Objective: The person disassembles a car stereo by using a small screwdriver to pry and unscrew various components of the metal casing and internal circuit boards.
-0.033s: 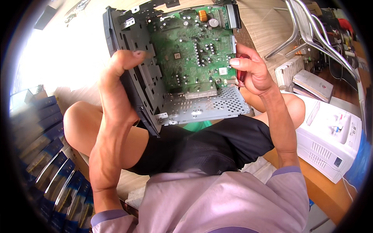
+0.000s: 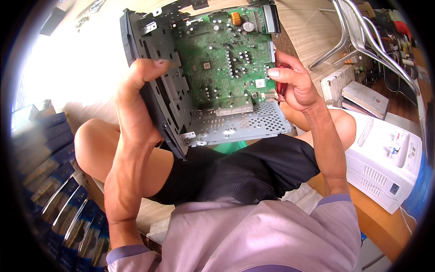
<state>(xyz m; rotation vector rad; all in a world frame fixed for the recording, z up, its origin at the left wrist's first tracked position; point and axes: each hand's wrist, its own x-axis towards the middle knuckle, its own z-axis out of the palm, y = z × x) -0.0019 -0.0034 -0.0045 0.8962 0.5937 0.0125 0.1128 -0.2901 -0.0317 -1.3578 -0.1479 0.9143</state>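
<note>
At the left side, blue packages [image 2: 54, 181] stood in a pile near the person's left knee. Then came the left hand [image 2: 131, 86], its grip clamped on the black front panel [image 2: 162, 119] of an opened metal chassis [image 2: 170, 97], with the thumb bent over the inner side. The chassis was held in the air above the lap and tilted, so its inside was facing the person. In the middle, the green circuit board [image 2: 217, 59] showed many small upright parts; these seemed fragile and better not pressed. Below it extended a perforated metal plate [image 2: 240, 127], which looked stiff, though perhaps sharp at its edges. At the board's right edge, the right hand [image 2: 297, 86] had its grip closed, thumb in front and fingers behind, with a red object [image 2: 282, 86], of unclear kind, in between. I judged the whole moderately heavy, and safest taken by its panel and metal rims. Farther right stood a white appliance [image 2: 374, 174].
</note>
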